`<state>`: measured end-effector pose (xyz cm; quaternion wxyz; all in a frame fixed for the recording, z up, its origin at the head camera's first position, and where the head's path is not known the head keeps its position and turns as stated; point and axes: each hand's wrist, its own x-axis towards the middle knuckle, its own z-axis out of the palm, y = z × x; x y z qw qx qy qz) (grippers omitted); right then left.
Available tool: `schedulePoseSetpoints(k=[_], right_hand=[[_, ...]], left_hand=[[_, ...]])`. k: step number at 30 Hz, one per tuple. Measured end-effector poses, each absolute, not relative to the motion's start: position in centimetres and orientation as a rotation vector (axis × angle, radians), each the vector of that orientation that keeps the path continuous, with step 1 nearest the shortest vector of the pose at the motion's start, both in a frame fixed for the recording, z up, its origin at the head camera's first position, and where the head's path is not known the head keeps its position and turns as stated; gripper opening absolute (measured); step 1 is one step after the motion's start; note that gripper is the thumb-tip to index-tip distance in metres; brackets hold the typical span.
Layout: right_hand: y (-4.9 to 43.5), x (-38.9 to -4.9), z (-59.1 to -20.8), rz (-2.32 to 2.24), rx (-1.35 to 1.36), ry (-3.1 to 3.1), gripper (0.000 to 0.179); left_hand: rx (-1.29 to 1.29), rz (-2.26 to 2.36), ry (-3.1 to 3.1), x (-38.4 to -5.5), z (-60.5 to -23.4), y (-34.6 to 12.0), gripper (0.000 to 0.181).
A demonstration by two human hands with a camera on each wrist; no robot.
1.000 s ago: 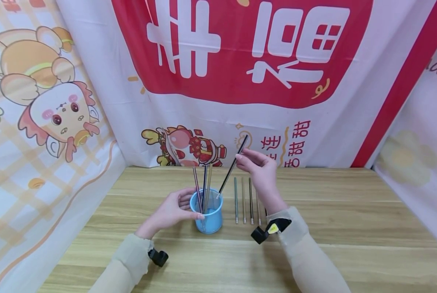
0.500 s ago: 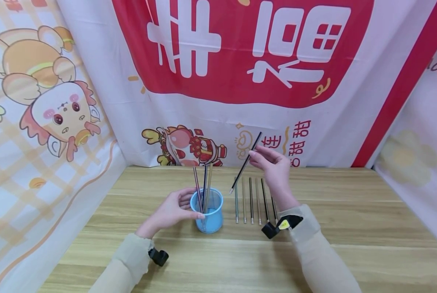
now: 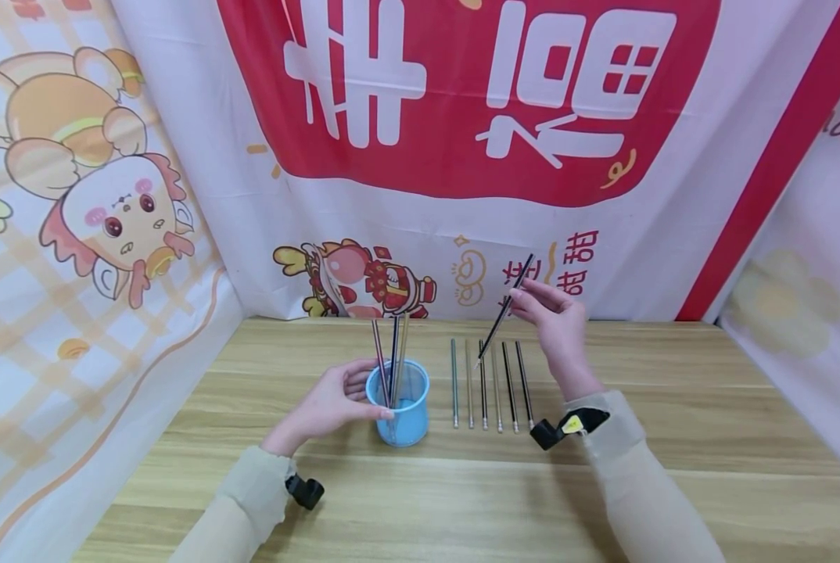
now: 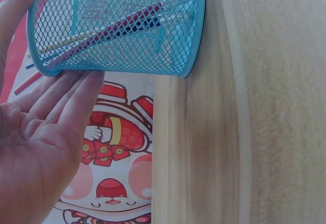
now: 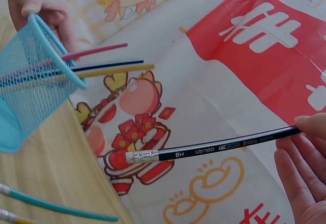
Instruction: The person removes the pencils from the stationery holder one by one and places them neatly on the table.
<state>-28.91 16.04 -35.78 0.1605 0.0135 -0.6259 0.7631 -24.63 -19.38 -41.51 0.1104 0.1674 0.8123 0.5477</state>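
Observation:
A light blue mesh pencil cup (image 3: 411,426) stands upright on the table. My left hand (image 3: 332,403) holds it from the left, thumb at the near rim and fingers round the far side. Three pencils lean inside: a red one (image 5: 102,51), a dark blue one (image 5: 109,66) and a yellow one (image 5: 122,71). My right hand (image 3: 559,328) pinches a black pencil (image 5: 219,146) near its upper end, eraser end down and tilted, above the far ends of a row of pencils. That row includes a teal pencil (image 3: 454,383), tan ones and black ones (image 3: 524,383).
The pencils lie side by side on the wooden table (image 3: 673,407), right of the cup, eraser ends towards me. Behind the table hangs a printed red and white cloth (image 3: 448,172). Another patterned cloth (image 3: 75,234) covers the left side.
My right hand has carried the black pencil away from the cup rim to the right, over the row. More of the row shows now. The left hand and cup have stayed put.

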Motion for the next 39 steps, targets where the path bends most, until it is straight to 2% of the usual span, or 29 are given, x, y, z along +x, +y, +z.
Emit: schedulePoseSetpoints(k=[31,39], right_hand=[[21.9,-30.3,-38.3,2.067,-0.13,-1.946,0.051],[22.6,-30.7,-39.3,1.948,-0.158,-2.093,0.048]], left_hand=[[0.501,1.607,2.389,-24.8,-41.8,-19.4,0.088],[0.519,1.624,2.385,-24.7,-41.6,-19.4,0.091]])
